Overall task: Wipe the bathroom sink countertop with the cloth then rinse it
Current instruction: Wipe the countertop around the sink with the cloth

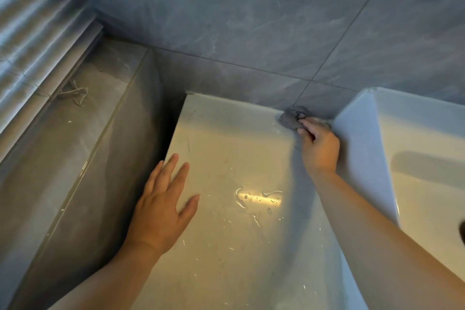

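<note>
1. Grey marbled tile wall [251, 20], glossy.
2. Smooth pale bench [226, 158], flat, streaked with wet glints.
3. White glazed sink [415, 133], angular, at right.
4. Left hand [161, 209] lies flat, fingers spread, on the bench edge.
5. Right hand [318, 145] pinches the crumpled grey cloth [292, 117] into the back corner.

Wet countertop [226, 158], cloth [290, 118] in back corner, left hand [161, 209] flat

Not much to see on me here, just my two bare forearms and hands. No sleeves showing anywhere in view, nothing on either wrist, no rings, no gloves. My left hand [161, 211] and right hand [319, 150] have short, plain nails.
</note>
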A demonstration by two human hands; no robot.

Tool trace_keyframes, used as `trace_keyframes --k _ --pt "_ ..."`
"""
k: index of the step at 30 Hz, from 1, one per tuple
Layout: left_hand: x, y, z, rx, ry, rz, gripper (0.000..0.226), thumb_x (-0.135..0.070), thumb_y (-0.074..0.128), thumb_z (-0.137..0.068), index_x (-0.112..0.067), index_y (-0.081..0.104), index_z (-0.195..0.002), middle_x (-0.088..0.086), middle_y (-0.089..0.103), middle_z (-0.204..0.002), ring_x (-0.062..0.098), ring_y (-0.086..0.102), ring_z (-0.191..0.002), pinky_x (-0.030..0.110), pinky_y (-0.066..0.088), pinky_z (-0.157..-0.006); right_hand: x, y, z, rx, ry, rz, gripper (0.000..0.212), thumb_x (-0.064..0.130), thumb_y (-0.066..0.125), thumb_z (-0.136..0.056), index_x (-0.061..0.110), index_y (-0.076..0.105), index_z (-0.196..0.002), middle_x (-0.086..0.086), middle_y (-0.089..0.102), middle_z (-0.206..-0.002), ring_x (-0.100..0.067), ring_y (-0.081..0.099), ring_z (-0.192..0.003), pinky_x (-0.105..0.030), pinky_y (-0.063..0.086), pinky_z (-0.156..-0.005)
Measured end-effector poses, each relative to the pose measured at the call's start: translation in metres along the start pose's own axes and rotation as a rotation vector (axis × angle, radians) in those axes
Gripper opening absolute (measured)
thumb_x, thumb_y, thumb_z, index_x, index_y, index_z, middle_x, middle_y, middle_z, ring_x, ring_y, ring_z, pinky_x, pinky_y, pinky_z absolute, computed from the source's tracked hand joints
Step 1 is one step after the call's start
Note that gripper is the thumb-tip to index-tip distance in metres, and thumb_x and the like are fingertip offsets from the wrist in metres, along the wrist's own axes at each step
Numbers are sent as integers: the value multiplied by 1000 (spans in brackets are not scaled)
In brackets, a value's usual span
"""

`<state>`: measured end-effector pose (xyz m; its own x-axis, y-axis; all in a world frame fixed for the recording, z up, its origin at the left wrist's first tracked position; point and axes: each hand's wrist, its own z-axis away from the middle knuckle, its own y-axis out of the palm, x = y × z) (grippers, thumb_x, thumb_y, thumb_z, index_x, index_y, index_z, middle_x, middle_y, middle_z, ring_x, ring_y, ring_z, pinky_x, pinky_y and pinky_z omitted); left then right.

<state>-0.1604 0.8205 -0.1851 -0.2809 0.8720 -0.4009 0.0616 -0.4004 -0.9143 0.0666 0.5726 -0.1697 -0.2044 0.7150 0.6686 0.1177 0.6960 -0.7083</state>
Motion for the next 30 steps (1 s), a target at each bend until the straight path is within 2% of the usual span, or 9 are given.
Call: trace_keyframes --k 5,9,12,14,17,21,24,27,30 --pt "0 1 0 0 0 -1 71 -62 26 -85 -28 30 -146 -11 8 -158 17 9 -145 33 24 -109 4 -14 42 75 -33 11 26 3 63 -85 8 70 -110 -4 68 -116 -18 61 -108 -17 36 -96" --pt "-2 0 1 2 -13 8 72 -63 23 -84 -30 27 -147 -13 5 -158 15 6 -145 33 24 -109 14 -24 97 67 -40 -12 25 4 67 -84 13 71 -107 10 65 -110 -4 56 -102 -12 36 -94" --pt "-3 -1 2 6 -9 2 73 -64 22 -84 -30 26 -148 -13 5 -158 15 5 -145 31 21 -109 22 -30 116 64 90 -86 22 7 65 -86 16 73 -105 14 67 -98 -5 60 -91 -13 41 -83" --pt "-3 -2 2 3 -13 4 73 -64 21 -83 -30 27 -147 -13 5 -158 14 5 -145 30 20 -108 27 -32 111 -67 190 -159 19 8 64 -87 12 73 -104 7 71 -92 -4 60 -82 -8 42 -74" --pt "-4 -2 1 7 -19 3 73 -65 20 -83 -31 25 -148 -15 3 -158 12 3 -145 29 20 -107 27 -38 84 -256 167 -103 21 8 62 -88 6 70 -107 -6 71 -101 -15 62 -89 -18 42 -79" --pt "-4 -2 2 12 -18 -18 74 -65 18 -83 -31 23 -148 -14 1 -158 13 2 -145 27 16 -107 20 -41 35 -154 -125 251 22 11 57 -90 9 68 -109 -11 71 -103 -35 61 -87 -36 47 -78" --pt "-3 -2 2 17 -14 -26 73 -65 18 -83 -31 23 -148 -13 2 -159 13 3 -145 27 16 -107 15 -37 7 -128 -137 432 22 10 56 -89 7 68 -107 -16 70 -100 -40 59 -82 -40 45 -74" --pt "-3 -1 1 11 -13 -25 72 -64 19 -84 -31 23 -148 -14 3 -158 14 4 -145 28 18 -106 6 -24 -1 -99 -154 516 13 2 57 -82 2 66 -91 -22 69 -90 -41 57 -73 -39 40 -66" --pt "-3 -1 1 7 -15 -24 72 -63 21 -84 -31 25 -147 -13 4 -158 15 6 -145 29 19 -107 -10 -5 6 -96 -147 452 24 -1 54 -82 -2 66 -103 -24 67 -106 -40 61 -92 -36 38 -84"
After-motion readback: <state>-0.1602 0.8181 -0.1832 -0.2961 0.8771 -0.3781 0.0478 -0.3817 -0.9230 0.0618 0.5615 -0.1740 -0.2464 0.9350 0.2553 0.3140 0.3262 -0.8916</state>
